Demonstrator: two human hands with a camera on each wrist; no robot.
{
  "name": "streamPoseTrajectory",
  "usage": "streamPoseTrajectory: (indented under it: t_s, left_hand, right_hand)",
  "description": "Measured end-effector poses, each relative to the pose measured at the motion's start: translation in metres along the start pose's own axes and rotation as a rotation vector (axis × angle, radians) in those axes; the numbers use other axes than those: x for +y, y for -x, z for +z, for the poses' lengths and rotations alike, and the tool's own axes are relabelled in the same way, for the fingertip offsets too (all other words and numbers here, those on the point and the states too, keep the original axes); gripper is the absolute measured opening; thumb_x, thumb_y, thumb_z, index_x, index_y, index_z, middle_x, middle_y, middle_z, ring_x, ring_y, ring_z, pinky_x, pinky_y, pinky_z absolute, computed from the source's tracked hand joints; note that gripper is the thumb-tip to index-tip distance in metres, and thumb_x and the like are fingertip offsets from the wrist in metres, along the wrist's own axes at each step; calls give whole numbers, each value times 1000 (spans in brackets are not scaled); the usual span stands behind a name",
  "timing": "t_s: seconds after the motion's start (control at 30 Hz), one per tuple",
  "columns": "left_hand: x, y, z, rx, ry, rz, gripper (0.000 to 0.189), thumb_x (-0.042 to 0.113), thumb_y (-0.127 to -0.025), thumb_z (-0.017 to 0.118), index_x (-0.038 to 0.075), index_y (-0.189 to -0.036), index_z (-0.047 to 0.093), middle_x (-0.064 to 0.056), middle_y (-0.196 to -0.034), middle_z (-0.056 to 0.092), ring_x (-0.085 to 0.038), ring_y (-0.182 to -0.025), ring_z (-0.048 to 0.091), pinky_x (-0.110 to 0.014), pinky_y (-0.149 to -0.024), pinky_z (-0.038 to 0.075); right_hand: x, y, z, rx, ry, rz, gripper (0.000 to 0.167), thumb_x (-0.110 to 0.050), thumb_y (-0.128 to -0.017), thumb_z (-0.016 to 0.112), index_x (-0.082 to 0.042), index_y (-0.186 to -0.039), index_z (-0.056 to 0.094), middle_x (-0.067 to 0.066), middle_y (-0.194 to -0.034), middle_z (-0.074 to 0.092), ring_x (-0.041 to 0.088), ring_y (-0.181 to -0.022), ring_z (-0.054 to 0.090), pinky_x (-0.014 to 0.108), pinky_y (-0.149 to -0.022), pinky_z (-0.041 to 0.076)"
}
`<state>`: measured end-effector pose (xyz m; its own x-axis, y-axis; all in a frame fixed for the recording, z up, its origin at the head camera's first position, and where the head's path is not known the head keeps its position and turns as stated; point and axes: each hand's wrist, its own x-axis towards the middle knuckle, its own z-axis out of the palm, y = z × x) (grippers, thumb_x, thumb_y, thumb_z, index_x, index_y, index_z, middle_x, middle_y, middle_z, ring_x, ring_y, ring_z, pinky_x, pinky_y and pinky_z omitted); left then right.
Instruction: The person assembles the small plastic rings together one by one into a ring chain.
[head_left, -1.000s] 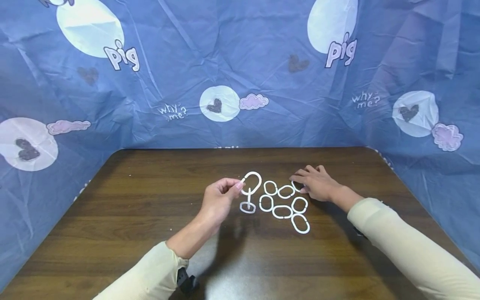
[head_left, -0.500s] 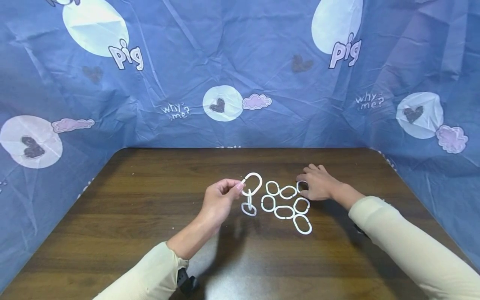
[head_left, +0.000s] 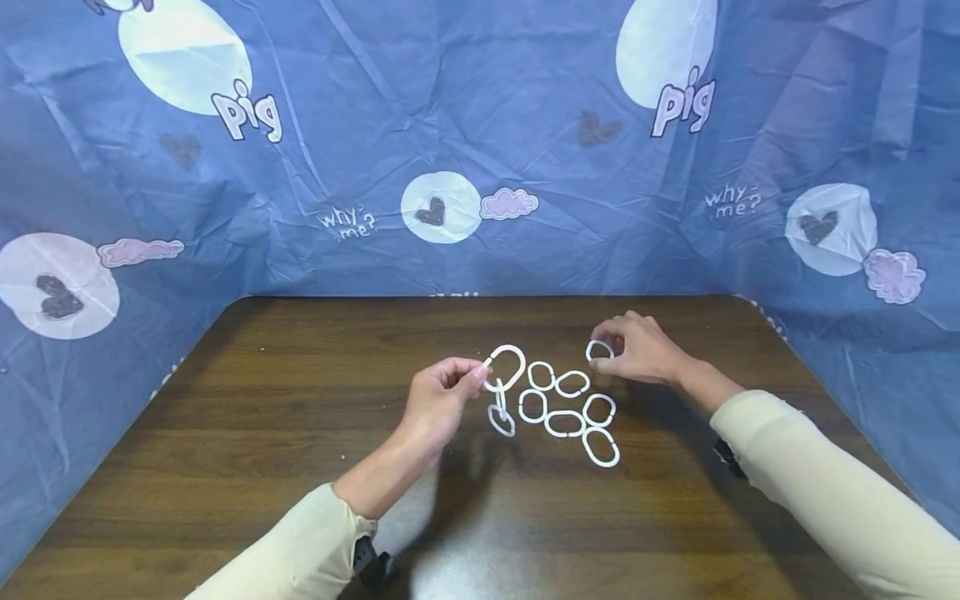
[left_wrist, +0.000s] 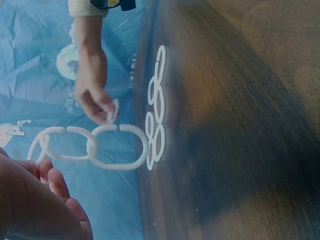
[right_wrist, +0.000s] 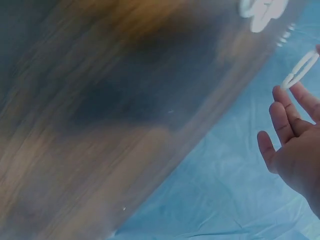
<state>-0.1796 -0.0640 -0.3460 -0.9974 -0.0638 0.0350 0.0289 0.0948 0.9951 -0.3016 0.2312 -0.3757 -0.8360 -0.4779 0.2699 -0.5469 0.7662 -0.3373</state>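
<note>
My left hand (head_left: 442,400) pinches the top link of a short chain of white plastic links. That top link (head_left: 519,363) leans to the right of the fingertips, and the others hang below it. In the left wrist view the lowest link (left_wrist: 117,167) shows a small gap in one side. Off to the right, my right hand (head_left: 643,350) holds a single white link (head_left: 589,350) between thumb and fingers, raised off the table. The right wrist view shows this loose link (right_wrist: 301,69) at the fingertips, with the other fingers spread apart.
Several loose white links lie between and in front of the hands, among them an oval link (head_left: 565,435) and the nearest link (head_left: 602,465). The brown wooden table (head_left: 300,433) meets a blue printed cloth (head_left: 337,150) at its back and sides.
My right hand has picked up the link at the right of the group and lifted it off the table. The left hand keeps its place while the lowest chain link swings slightly.
</note>
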Motion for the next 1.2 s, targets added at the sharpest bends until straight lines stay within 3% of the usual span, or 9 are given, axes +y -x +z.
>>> streamPoseTrajectory:
  t_s: [0.13,0.57,1.2]
  left_hand:
    - [0,0,0,0,1,0,17,11,-92,64,-4,-98,68,-5,-78,61,-12,-74,54,-27,-72,42]
    - [0,0,3,-8,-1,-13,16,12,-92,64,-3,-97,68,-3,-77,60,-11,-74,54,-31,-74,42]
    - [0,2,7,-33,-16,-22,17,14,-92,65,-1,-98,68,-4,-77,61,-11,-74,53,-29,-73,43]
  right_hand:
    - [-10,-4,-5,13,-168,61,30,-29,-75,78,-10,-96,70,5,-81,63,21,-80,51,34,-74,38]
    - [-37,-8,-14,-40,-575,112,29,-16,-79,75,-2,-104,67,10,-85,64,20,-80,60,24,-71,48]
    - [-78,-15,-24,-17,-715,21,27,-16,-85,70,-3,-109,66,12,-90,65,22,-82,64,27,-78,51]
